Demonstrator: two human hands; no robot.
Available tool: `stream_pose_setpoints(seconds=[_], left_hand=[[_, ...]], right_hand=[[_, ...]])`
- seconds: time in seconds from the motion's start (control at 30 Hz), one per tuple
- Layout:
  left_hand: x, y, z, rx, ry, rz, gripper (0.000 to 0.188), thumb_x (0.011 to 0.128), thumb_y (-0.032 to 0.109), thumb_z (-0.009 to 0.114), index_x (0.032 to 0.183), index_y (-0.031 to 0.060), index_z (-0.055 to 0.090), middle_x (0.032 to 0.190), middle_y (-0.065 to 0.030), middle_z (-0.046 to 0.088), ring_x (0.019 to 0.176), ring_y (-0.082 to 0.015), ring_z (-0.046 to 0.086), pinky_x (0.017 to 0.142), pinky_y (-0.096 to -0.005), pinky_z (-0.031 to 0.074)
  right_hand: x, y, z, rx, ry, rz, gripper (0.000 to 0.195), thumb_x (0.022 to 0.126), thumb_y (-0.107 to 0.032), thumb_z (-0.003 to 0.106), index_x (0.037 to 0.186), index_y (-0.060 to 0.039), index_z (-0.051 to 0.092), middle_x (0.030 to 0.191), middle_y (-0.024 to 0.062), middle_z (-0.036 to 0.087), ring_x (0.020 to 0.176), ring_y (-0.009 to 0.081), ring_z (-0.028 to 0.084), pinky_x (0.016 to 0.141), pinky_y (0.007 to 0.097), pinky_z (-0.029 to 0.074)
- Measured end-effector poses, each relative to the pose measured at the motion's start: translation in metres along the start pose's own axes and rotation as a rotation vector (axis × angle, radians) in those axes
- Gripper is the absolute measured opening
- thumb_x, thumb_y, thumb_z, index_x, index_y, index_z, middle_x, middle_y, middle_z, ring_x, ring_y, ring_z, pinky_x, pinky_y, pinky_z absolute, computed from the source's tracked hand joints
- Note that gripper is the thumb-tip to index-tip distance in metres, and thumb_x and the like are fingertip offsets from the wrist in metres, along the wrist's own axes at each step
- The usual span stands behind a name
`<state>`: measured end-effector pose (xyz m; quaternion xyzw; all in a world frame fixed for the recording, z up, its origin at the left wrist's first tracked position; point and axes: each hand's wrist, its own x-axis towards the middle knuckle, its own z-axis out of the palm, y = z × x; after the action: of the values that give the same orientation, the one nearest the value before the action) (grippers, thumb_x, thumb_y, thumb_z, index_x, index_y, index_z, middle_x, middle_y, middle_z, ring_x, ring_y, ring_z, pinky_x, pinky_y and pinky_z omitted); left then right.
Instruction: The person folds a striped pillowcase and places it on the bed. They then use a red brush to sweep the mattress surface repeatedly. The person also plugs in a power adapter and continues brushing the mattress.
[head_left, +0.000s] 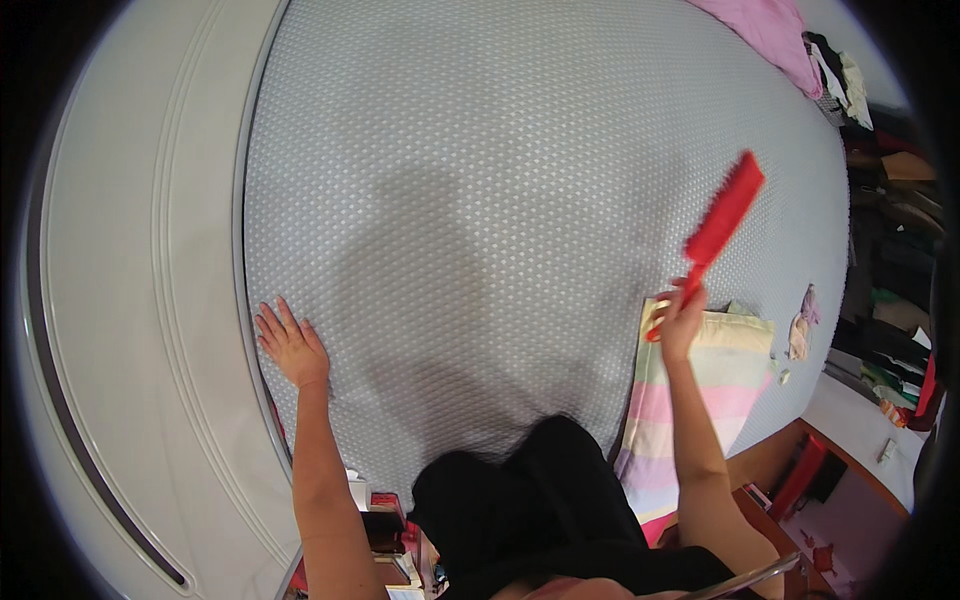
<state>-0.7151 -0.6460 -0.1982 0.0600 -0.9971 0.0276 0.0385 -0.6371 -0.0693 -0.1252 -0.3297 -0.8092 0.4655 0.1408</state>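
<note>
My right hand (681, 319) grips the handle of a red bed brush (724, 214), held up with its bristles facing left. The brush is slightly blurred. Beneath that hand lies a folded cloth with pastel stripes (652, 420). My left hand (295, 346) rests palm down, fingers spread, on the grey patterned mattress (525, 172), close to its left edge. Both of my knees, in black trousers (517, 495), are on the mattress near its lower edge.
A cream headboard or panel (112, 247) borders the mattress on the left. Pink fabric (772, 37) lies at the far right corner. Small crumpled cloths (799, 335) sit near the right edge. Piled clothes (892, 247) and a white-topped cabinet (855, 409) stand beyond it.
</note>
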Motion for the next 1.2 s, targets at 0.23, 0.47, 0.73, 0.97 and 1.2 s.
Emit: stream_pose_setpoints(seconds=[0.23, 0.47, 0.73, 0.97, 1.2], left_hand=[[0.005, 0.012, -0.001, -0.005, 0.013, 0.018, 0.053, 0.096, 0.026, 0.033, 0.147, 0.0157, 0.021, 0.153, -0.0136, 0.014, 0.139, -0.0367, 0.012, 0.111, -0.0527, 0.011], [-0.001, 0.001, -0.008, -0.011, 0.04, 0.016, 0.053, 0.095, 0.024, 0.034, 0.147, 0.0147, 0.022, 0.152, -0.0141, 0.015, 0.139, -0.0368, 0.012, 0.111, -0.0524, 0.011], [0.001, 0.013, -0.004, -0.043, 0.058, 0.031, 0.054, 0.094, 0.023, 0.035, 0.146, 0.0142, 0.023, 0.152, -0.0153, 0.014, 0.139, -0.0366, 0.013, 0.111, -0.0529, 0.01], [0.003, 0.008, 0.003, -0.015, 0.024, 0.04, 0.054, 0.094, 0.025, 0.036, 0.146, 0.0143, 0.024, 0.152, -0.0153, 0.015, 0.139, -0.0369, 0.013, 0.111, -0.053, 0.012], [0.006, 0.005, 0.009, -0.023, 0.057, 0.059, 0.056, 0.094, 0.026, 0.039, 0.146, 0.013, 0.024, 0.151, -0.0164, 0.019, 0.138, -0.0376, 0.017, 0.109, -0.0544, 0.015]], right_hand=[[-0.143, -0.089, 0.155, -0.01, -0.795, -0.311, 0.043, 0.094, -0.017, 0.043, 0.137, -0.0155, 0.04, 0.099, 0.0189, 0.056, 0.091, 0.0337, 0.057, 0.079, 0.0414, 0.047], [-0.054, 0.015, 0.072, -0.617, -0.554, -0.321, 0.031, 0.088, -0.013, 0.046, 0.117, -0.0053, 0.055, 0.093, 0.0152, 0.06, 0.084, 0.0323, 0.059, 0.074, 0.0438, 0.048], [0.039, 0.135, -0.21, -0.708, 0.587, 0.003, 0.041, 0.09, -0.011, 0.046, 0.13, -0.003, 0.047, 0.109, 0.0192, 0.06, 0.089, 0.028, 0.058, 0.077, 0.0374, 0.046], [-0.179, -0.048, 0.106, -0.492, -1.166, -0.357, 0.044, 0.092, -0.018, 0.041, 0.135, -0.0102, 0.04, 0.107, 0.0173, 0.057, 0.096, 0.0339, 0.057, 0.08, 0.0413, 0.048], [-0.099, 0.085, 0.002, -0.225, -0.792, 0.068, 0.037, 0.097, -0.027, 0.039, 0.127, -0.0098, 0.052, 0.124, 0.0149, 0.054, 0.11, 0.0285, 0.053, 0.093, 0.0388, 0.042]])
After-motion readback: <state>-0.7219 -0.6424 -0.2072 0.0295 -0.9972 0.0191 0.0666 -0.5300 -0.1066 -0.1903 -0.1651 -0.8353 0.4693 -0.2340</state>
